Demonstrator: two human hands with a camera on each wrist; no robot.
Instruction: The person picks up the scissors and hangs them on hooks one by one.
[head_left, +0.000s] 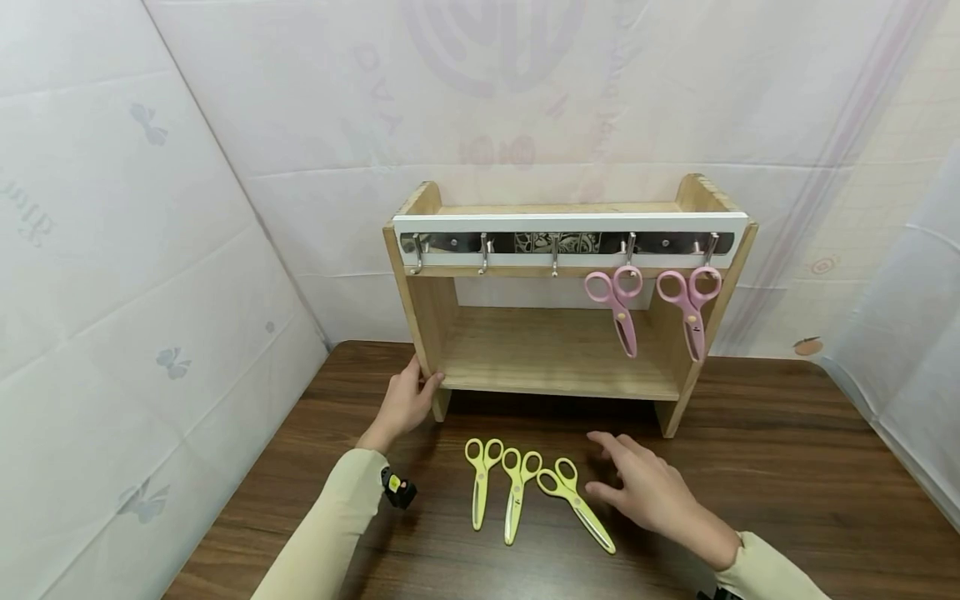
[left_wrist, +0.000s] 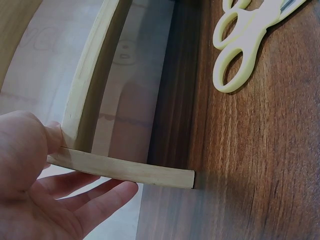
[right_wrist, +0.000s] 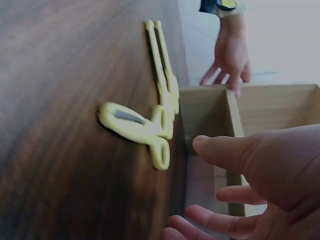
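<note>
The left hand (head_left: 403, 400) is gripping the left side panel (head_left: 412, 308) of the wooden shelf (head_left: 555, 346), near its lower board; the thumb is lying at the inner side and the fingers are bending around the outer side. The right hand (head_left: 648, 483) is hovering just beside the right yellow scissors (head_left: 576, 500), its fingers spreading loosely and the thumb standing apart from them. These scissors are lying slanted on the dark brown surface (head_left: 780, 442), and their tip is pointing away from the shelf. The middle yellow scissors (head_left: 517, 492) and the left yellow scissors (head_left: 481, 479) are lying next to them, with handles facing the shelf. Above, two pink scissors (head_left: 688, 312) are hanging from the fourth and fifth hooks of the white rail (head_left: 480, 223), blades pointing downward.
</note>
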